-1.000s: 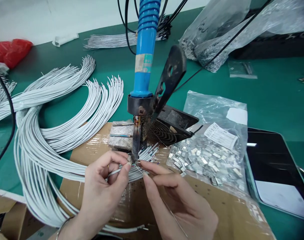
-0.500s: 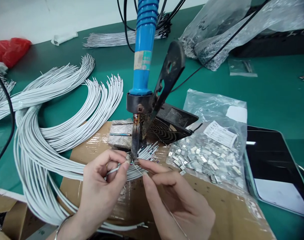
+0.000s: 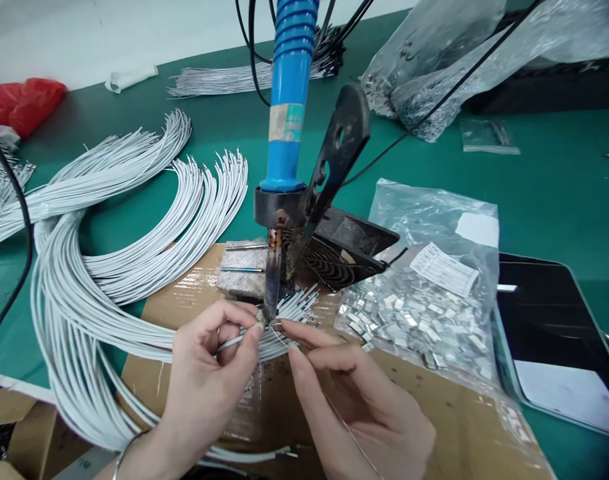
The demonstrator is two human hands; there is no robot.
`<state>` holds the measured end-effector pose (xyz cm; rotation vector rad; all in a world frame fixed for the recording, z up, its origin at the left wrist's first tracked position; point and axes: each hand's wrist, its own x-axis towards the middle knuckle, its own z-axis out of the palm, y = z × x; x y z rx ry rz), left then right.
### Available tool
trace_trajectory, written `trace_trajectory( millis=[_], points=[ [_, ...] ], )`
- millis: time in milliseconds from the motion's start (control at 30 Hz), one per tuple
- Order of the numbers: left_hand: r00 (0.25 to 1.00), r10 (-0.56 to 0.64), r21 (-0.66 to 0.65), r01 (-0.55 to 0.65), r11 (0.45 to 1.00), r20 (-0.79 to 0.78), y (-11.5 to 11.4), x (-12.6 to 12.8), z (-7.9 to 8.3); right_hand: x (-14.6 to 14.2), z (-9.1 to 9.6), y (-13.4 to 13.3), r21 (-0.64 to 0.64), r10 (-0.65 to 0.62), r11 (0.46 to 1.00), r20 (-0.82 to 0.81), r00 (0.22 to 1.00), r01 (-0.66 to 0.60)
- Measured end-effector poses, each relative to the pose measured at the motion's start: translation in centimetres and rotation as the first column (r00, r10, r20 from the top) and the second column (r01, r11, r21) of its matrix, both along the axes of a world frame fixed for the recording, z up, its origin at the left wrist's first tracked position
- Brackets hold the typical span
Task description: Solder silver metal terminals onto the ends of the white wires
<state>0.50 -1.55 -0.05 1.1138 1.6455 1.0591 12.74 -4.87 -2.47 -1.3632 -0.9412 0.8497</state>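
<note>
**A:** ok what's going on at this worktop (image 3: 534, 200)?

**B:** Left hand (image 3: 209, 380) has its fingers (image 3: 229, 313) clenched on a white wire (image 3: 231, 344), thumb and pointer pinching it right by the tip of a blue soldering iron (image 3: 287, 87). Right hand (image 3: 364, 407) pinches a thin silver wire (image 3: 284, 340) the same way, its end by that tip too.

**A:** where's that happening?

**B:** Middle of the shot, over a cardboard sheet (image 3: 434, 413). The iron sits clamped in a black stand (image 3: 344, 247), tip down, just above a fan of wire ends (image 3: 297, 307).

**A:** what else is lying around?

**B:** Big curved bundles of white wires (image 3: 109, 287) on the left, a clear bag of small metal pieces (image 3: 409, 313) on the right, and a red plastic bag (image 3: 24, 100) far left. Can't tell if either wire actually touches the tip, too tight to see.
</note>
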Motion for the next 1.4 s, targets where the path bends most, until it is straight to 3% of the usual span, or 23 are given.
trace_trajectory(
  millis=[733, 1400],
  points=[
    [0.999, 0.036, 0.019, -0.036, 0.999, 0.019, -0.03, 0.22, 0.17, -0.13, 0.08, 0.06, 0.023, -0.049, 0.999, 0.031, 0.998, 0.048],
    [0.998, 0.005, -0.042, -0.002, 0.999, 0.064, -0.36, 0.06, -0.03, -0.03, -0.37, -0.38, -0.021, 0.026, 0.999, -0.036, 0.999, -0.027]
  ],
)
